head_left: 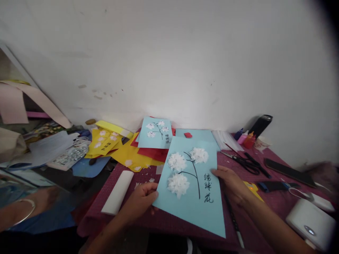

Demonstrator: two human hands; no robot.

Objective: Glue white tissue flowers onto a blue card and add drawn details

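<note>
Between my two hands a light blue sheet of paper (190, 210) is held up, tilted, over the front of the table. Three white ruffled paper flowers (178, 185) sit on it, with a dark drawn branch and black Chinese characters at the right. My left hand (143, 199) pinches the sheet's lower left edge, thumb on top. On the right edge, my right hand (231, 183) grips it with the thumb in front; its other fingers are mostly behind the paper. A white roll (118, 192) lies left of my left hand. A brush pen (234, 222) lies below my right hand.
Behind stands another blue flower picture (155, 132) over red and yellow sheets. Scissors (242, 162), paint bottles (249, 140), a black flask (261, 125) and a white device (311, 222) occupy the right. Another person's hand (45, 197) with a bracelet shows at far left.
</note>
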